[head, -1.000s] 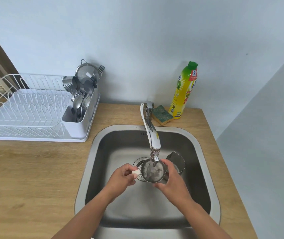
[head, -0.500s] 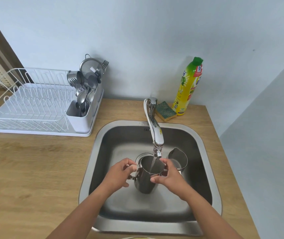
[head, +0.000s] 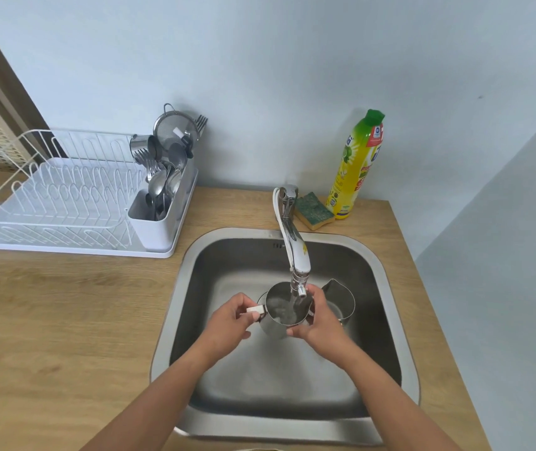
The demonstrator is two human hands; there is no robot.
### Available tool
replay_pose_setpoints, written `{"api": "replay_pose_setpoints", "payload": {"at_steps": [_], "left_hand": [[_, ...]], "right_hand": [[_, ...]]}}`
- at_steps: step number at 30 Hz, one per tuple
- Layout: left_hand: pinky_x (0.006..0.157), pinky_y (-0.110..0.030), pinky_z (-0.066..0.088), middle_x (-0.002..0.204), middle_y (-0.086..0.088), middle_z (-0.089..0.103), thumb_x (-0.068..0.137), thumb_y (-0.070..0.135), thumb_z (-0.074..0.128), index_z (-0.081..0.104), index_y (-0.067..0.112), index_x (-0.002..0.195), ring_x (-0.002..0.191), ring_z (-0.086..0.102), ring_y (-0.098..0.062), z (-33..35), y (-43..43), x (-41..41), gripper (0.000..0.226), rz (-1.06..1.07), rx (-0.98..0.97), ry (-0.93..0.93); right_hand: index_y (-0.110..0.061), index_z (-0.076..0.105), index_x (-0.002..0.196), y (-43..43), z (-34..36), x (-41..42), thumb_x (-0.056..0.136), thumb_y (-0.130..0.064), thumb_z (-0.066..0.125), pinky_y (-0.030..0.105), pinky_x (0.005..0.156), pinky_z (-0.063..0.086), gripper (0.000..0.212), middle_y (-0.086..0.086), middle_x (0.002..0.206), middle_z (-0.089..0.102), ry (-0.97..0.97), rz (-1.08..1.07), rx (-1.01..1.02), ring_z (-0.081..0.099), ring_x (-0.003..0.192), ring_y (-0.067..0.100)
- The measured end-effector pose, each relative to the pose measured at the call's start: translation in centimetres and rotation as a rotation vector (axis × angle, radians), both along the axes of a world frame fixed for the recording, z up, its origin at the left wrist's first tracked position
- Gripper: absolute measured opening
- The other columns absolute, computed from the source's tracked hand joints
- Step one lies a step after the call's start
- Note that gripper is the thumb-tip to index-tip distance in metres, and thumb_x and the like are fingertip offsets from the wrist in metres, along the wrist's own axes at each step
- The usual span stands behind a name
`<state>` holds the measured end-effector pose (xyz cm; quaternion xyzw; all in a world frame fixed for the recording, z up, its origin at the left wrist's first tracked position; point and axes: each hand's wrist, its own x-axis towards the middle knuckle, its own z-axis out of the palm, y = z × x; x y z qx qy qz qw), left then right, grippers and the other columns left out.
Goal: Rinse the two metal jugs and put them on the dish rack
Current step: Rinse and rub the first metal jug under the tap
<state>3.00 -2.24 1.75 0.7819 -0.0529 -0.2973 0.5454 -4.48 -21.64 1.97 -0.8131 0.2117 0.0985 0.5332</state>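
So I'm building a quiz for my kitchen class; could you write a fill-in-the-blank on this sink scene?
1. The left hand grips the jug by its ____.
2. The right hand steadies it while water pours in from the ____.
3. The second jug stands in the ____.
4. The soap bottle has a ____ cap.
Missing: handle; tap; sink; green.

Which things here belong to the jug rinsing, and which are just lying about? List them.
Part of the job:
- held metal jug under the running tap, gripped by left hand and right hand
- second metal jug standing in the sink
- white dish rack

Just lying about:
- dish soap bottle
- sponge
- cutlery and strainer in the rack's caddy
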Motion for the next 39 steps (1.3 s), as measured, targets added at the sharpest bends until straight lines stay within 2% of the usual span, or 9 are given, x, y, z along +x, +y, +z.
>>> {"api": "replay_pose_setpoints", "payload": {"at_steps": [4,7,11,16,20,24,28,34,39], "left_hand": [[0.073,-0.028,0.056,0.103,-0.008,0.068,0.096,0.017,0.057,0.059,0.011,0.095,0.091,0.063,-0.017,0.0,0.9,0.0,0.006,0.000,0.048,-0.023],[0.072,-0.030,0.055,0.100,-0.010,0.069,0.095,0.017,0.058,0.058,0.010,0.096,0.082,0.062,-0.013,-0.3,0.5,-1.0,0.007,-0.077,0.071,-0.005],[0.074,-0.031,0.055,0.101,-0.004,0.068,0.095,0.015,0.059,0.057,0.013,0.091,0.085,0.059,-0.015,-0.2,-0.8,-1.1,0.005,-0.056,0.047,-0.024],[0.068,-0.029,0.054,0.097,-0.004,0.068,0.095,0.016,0.058,0.057,0.014,0.089,0.081,0.060,-0.012,-0.1,0.3,-0.1,0.006,-0.022,0.089,-0.048],[0.069,-0.031,0.053,0.091,-0.002,0.069,0.094,0.015,0.058,0.056,0.018,0.087,0.082,0.063,-0.014,-0.5,-0.1,-0.3,0.008,-0.082,0.073,-0.004],[0.068,-0.030,0.053,0.091,0.001,0.067,0.094,0.016,0.058,0.056,0.019,0.086,0.082,0.060,-0.012,-0.4,-0.3,-0.1,0.010,-0.023,0.076,-0.007],[0.065,-0.029,0.053,0.089,0.001,0.066,0.096,0.020,0.058,0.057,0.015,0.095,0.081,0.063,-0.014,-0.3,0.0,0.1,0.005,-0.080,0.101,-0.002],[0.066,-0.030,0.054,0.101,-0.007,0.068,0.095,0.023,0.057,0.058,0.018,0.093,0.090,0.066,-0.020,-0.5,0.1,0.1,0.005,-0.027,0.103,-0.006],[0.065,-0.029,0.055,0.108,-0.002,0.070,0.097,0.028,0.054,0.055,0.026,0.089,0.101,0.067,-0.025,-0.9,0.1,-0.1,0.008,-0.052,0.101,0.017]], "right_hand": [[-0.036,0.035,0.127,0.2,-0.1,0.4,0.063,-0.017,0.084,0.040,0.100,0.051,0.083,-0.007,0.114,0.064,0.029,0.073,0.025,0.064,0.107,0.013],[-0.029,0.038,0.133,-1.4,0.8,0.3,0.068,-0.006,0.083,0.032,0.097,0.051,0.082,-0.005,0.111,0.066,0.110,0.141,-0.007,0.065,0.104,0.012],[-0.032,0.039,0.131,-2.1,1.8,0.3,0.072,0.007,0.077,0.018,0.083,0.052,0.080,0.000,0.119,0.062,0.060,0.088,0.003,0.066,0.098,0.013],[-0.036,0.035,0.134,-0.7,1.2,1.1,0.068,-0.010,0.083,0.034,0.097,0.050,0.086,-0.002,0.120,0.063,0.074,0.110,-0.052,0.064,0.108,0.022],[-0.026,0.039,0.136,-1.3,1.4,0.5,0.072,0.002,0.080,0.027,0.091,0.054,0.081,0.001,0.116,0.064,0.074,0.088,-0.029,0.066,0.102,0.016],[-0.033,0.035,0.132,-0.8,1.4,0.6,0.073,-0.001,0.080,0.023,0.087,0.047,0.081,-0.008,0.109,0.057,0.057,0.076,-0.062,0.061,0.094,0.013],[-0.025,0.041,0.136,-1.6,1.2,0.7,0.072,-0.004,0.082,0.033,0.099,0.050,0.079,-0.005,0.111,0.066,0.092,0.101,-0.018,0.064,0.107,0.016],[-0.027,0.038,0.136,-0.8,0.6,0.7,0.072,-0.009,0.084,0.030,0.097,0.048,0.081,-0.007,0.111,0.064,0.079,0.090,-0.038,0.063,0.107,0.015],[-0.035,0.041,0.133,-1.1,0.0,0.1,0.070,-0.015,0.085,0.041,0.105,0.046,0.080,-0.008,0.116,0.064,0.067,0.046,-0.014,0.065,0.110,0.019]]}}
